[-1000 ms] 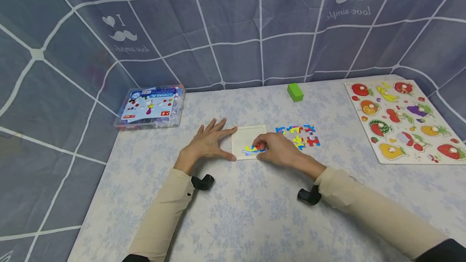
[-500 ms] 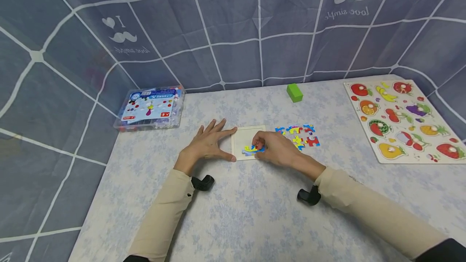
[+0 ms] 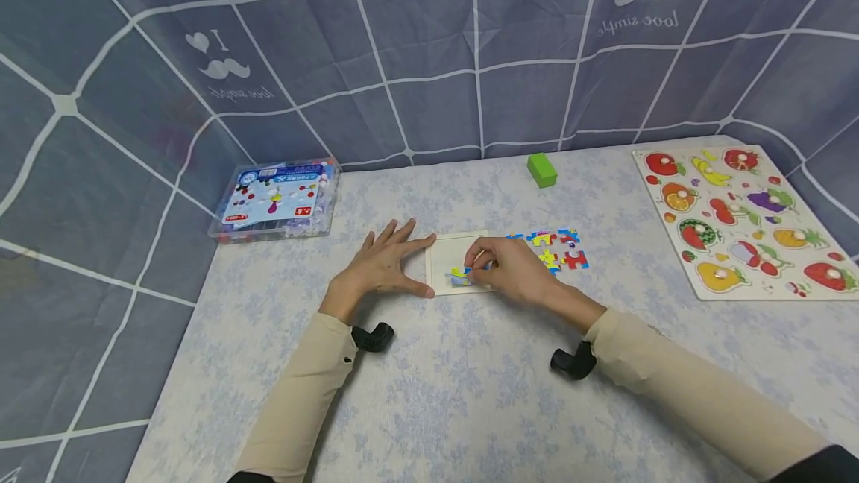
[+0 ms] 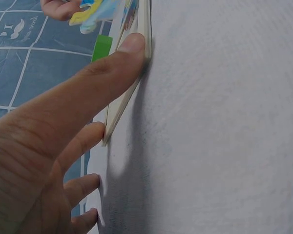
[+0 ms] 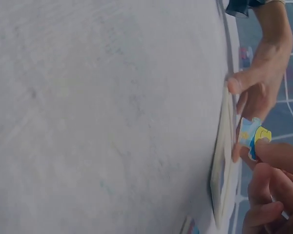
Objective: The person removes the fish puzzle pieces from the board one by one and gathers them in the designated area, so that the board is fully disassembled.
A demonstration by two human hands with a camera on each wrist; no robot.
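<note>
A jigsaw piece (image 3: 459, 277) in light blue, yellow and darker blue is pinched between the thumb and fingers of my right hand (image 3: 513, 267). In the right wrist view this piece (image 5: 248, 130) is tilted up, raised above a pale square puzzle tray (image 3: 458, 247). My left hand (image 3: 382, 263) lies at the tray's left side with its fingers spread; thumb and index fingertip touch the two left corners. The left wrist view shows that thumb (image 4: 132, 44) against the tray edge. Several loose puzzle pieces (image 3: 575, 260) lie right of the tray, some hidden behind my right hand.
A clear plastic box (image 3: 275, 200) with a printed label sits at the back left. A green block (image 3: 541, 170) stands near the back edge. At the right lies a fruit puzzle board (image 3: 705, 274). Patterned grey curtain (image 3: 429, 43) hangs behind the table.
My right hand has lifted the puzzle piece off the tray and turned it slightly. The left hand stays at the tray's left corners.
</note>
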